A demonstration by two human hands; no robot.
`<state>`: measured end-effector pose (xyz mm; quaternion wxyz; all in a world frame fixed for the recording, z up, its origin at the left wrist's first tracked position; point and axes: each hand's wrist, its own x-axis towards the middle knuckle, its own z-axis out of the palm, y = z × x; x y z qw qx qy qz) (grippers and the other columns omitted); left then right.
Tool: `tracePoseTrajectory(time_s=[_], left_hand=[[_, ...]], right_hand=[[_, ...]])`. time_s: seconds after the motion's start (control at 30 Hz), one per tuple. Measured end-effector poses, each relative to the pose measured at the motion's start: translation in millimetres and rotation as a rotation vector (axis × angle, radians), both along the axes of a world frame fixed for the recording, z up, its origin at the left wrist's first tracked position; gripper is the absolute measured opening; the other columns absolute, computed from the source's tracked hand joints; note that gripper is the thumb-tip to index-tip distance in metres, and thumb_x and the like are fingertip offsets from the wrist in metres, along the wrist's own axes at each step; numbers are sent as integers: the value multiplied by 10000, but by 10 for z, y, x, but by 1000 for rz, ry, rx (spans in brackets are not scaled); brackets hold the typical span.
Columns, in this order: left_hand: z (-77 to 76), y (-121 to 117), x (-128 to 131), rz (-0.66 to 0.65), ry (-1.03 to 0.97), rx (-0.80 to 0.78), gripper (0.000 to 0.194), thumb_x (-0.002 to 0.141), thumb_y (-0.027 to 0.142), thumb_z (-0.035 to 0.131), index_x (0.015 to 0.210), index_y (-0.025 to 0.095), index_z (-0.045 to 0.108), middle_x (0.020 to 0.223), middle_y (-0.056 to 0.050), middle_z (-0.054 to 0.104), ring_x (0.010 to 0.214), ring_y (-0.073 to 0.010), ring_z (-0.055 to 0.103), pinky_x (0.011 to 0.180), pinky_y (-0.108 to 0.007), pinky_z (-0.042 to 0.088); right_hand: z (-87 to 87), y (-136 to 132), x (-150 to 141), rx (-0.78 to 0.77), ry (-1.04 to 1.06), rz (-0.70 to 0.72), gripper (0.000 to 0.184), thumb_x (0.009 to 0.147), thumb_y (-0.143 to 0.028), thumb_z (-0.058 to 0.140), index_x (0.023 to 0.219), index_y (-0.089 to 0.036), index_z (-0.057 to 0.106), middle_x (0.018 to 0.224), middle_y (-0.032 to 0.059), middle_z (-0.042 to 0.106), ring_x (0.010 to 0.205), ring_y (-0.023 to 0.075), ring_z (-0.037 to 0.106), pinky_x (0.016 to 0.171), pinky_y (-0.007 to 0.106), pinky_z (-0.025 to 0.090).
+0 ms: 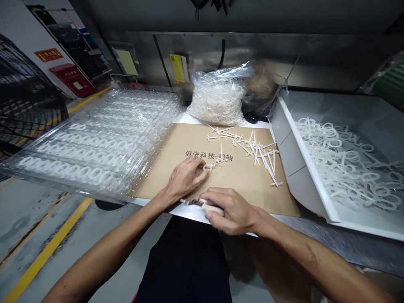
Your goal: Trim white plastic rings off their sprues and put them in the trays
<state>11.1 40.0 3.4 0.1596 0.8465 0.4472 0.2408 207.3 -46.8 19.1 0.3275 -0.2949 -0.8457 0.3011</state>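
Lying between the clear plastic trays point(126, 122) and the white bin point(311, 185), a brown cardboard sheet point(167, 155) is spread on the desk point(315, 235), and both hands are held over its near part. The left hand point(184, 176) is nearly closed, with the near end of a white ring piece point(213, 165) apparently pinched between thumb and forefinger; a thin upright stem is seen at the piece's far end. The right hand point(232, 210) is wrapped around the pale handles of a small hand tool point(212, 208), whose dark metal head is pointed toward the left wrist. Whether the tool's jaws are parted cannot be told, and no contact between the tool and the ring piece is seen.

In the trays, several near rows are lined with white rings point(66, 168), while in the row behind them only a short group is clearly seen at the left end, so that row is judged to be partly filled. The rows farther back are too blurred by glare to be counted. On the right of the sheet, thin white sticks point(268, 168) are scattered in a loose heap. A large tangled pile of ring parts point(353, 172) is held in the bin, so much is judged to be left there. Behind the sheet, a clear bag point(217, 99) packed with white parts is stood.
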Motion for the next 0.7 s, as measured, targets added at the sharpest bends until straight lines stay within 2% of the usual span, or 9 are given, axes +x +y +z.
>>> tracePoseTrajectory(time_s=[0.1,0.17,0.33,0.47,0.7], left_hand=[[-8,38,-76,71,-226,61,157,911,243,673,1044,162,697,859,-19,683,717,-132,620,702,-264,508],[0,26,-127,113,-354,137,158,907,242,694,1039,155,709,863,-21,702,687,-113,621,677,-245,516],[14,-69,-173,74,-462,288,149,926,214,703,1061,154,715,884,-32,727,718,-105,645,715,-238,546],[25,-101,-176,35,-488,343,137,906,163,717,1042,144,718,863,-34,729,711,-100,646,705,-232,544],[42,-115,-179,-24,-504,397,151,894,154,740,1041,149,709,874,-37,733,720,-102,650,687,-229,556]], right_hand=[[74,40,68,-118,43,-114,256,1028,-274,441,1084,-136,648,850,54,666,755,187,620,709,304,490],[92,69,107,-222,63,-180,317,1093,-308,378,1125,-145,648,842,34,644,722,169,602,672,290,468],[73,126,143,-600,108,-298,377,1091,-445,437,1063,-165,689,855,20,619,708,162,582,645,294,444],[81,142,146,-616,88,-310,348,1087,-428,451,985,-182,675,854,12,610,731,163,571,702,313,452],[122,137,157,-620,67,-307,283,1086,-368,450,993,-199,658,878,9,619,753,160,563,694,301,455]])
